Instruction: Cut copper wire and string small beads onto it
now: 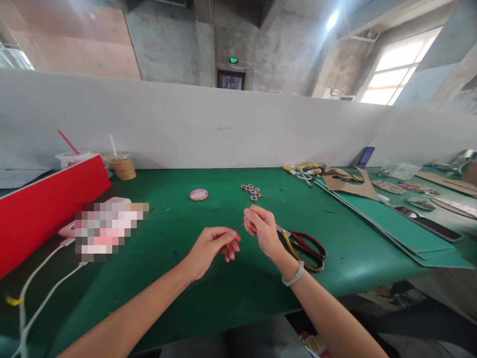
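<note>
My left hand (pixel 216 246) is over the green tabletop (pixel 167 293), thumb and forefinger pinched together. Just right of it and slightly higher, my right hand (pixel 262 227) is closed with its fingertips pressed together. A faint, thin strand seems to run by the fingertips, but what either hand pinches is too small to make out. Beyond the right hand lies a small cluster of multicoloured beads (pixel 251 192). A round, flat, pink-and-white patterned disc (pixel 198 194) rests to its left. Scissors (pixel 305 248) with red and yellow handles lie beside my right wrist, which partly hides them.
A red panel (pixel 55 209), a blurred-out patch (pixel 108 228) with white cables (pixel 40 278), and a drink cup (pixel 122 166) are at left. Markers (pixel 305 168), cardboard (pixel 352 186) and green mats (pixel 391 223) lie at right. A white partition (pixel 186 124) closes the back.
</note>
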`<state>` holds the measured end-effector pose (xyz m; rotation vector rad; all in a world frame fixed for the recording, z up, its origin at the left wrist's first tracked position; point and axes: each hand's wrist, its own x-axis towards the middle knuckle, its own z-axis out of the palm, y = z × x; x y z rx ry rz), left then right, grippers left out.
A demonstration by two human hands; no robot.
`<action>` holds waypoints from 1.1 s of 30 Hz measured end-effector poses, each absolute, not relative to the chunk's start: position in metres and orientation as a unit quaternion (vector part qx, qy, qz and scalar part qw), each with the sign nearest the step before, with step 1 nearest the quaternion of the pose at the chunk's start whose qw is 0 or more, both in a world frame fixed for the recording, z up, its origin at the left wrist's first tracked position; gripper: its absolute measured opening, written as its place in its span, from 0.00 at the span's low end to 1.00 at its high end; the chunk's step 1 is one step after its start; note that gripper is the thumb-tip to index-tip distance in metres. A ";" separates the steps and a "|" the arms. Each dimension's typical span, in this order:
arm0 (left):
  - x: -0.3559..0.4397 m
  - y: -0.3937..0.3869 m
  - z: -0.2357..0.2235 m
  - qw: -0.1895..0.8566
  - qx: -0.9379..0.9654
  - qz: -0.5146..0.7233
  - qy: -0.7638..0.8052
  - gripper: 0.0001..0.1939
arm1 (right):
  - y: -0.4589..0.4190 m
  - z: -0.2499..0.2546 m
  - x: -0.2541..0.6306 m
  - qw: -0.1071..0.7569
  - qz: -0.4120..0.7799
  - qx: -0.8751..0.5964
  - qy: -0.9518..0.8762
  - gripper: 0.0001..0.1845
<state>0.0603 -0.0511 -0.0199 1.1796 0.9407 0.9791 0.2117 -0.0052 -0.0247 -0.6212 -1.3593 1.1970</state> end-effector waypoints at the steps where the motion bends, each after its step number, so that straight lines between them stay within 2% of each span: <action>1: 0.060 -0.051 -0.020 0.621 0.515 0.423 0.412 0.11 | -0.003 -0.025 0.212 0.585 0.509 -0.265 -0.573 0.22; 20: 0.060 -0.048 -0.024 0.604 0.545 0.402 0.420 0.12 | 0.013 -0.019 0.231 0.672 0.486 -0.268 -0.490 0.23; 28: 0.061 -0.050 -0.027 0.524 0.607 0.411 0.433 0.12 | 0.016 -0.018 0.234 0.678 0.494 -0.254 -0.481 0.22; 33: 0.059 -0.047 -0.027 0.556 0.550 0.442 0.440 0.11 | 0.017 -0.014 0.233 0.686 0.495 -0.267 -0.463 0.22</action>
